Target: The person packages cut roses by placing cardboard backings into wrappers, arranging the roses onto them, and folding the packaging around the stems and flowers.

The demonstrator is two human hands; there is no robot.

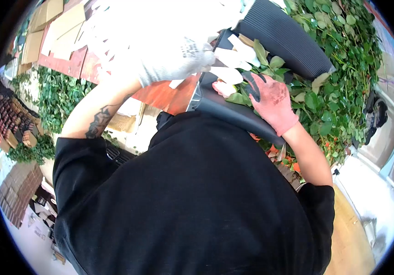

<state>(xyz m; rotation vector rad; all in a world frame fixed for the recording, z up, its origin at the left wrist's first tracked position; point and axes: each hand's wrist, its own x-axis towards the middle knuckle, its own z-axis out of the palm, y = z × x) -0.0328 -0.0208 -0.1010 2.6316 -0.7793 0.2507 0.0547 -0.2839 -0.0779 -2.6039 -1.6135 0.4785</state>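
Observation:
My left hand [185, 62], in a pale knit glove, has its fingers pressed together beside white, petal-like pieces [228, 58]. Glare washes out its fingertips, so what they hold cannot be made out. My right hand [274, 101], in a pink glove with dark fingertips, has its fingers curled over green leaves. Any stem inside its grip is hidden. A rose bloom with pink edges [224, 89] lies between the hands, close to my right fingertips. Under and around the flowers is a black sheet [233, 113], and a ribbed black flap [281, 39] curves up behind them.
Leafy stems [332, 87] are heaped on the right, with more foliage [64, 94] on the left. Cardboard pieces [66, 32] lie on a red table [89, 66] at upper left. Bundles in patterned wrapping [13, 110] stand at far left. Strong glare hides the top middle.

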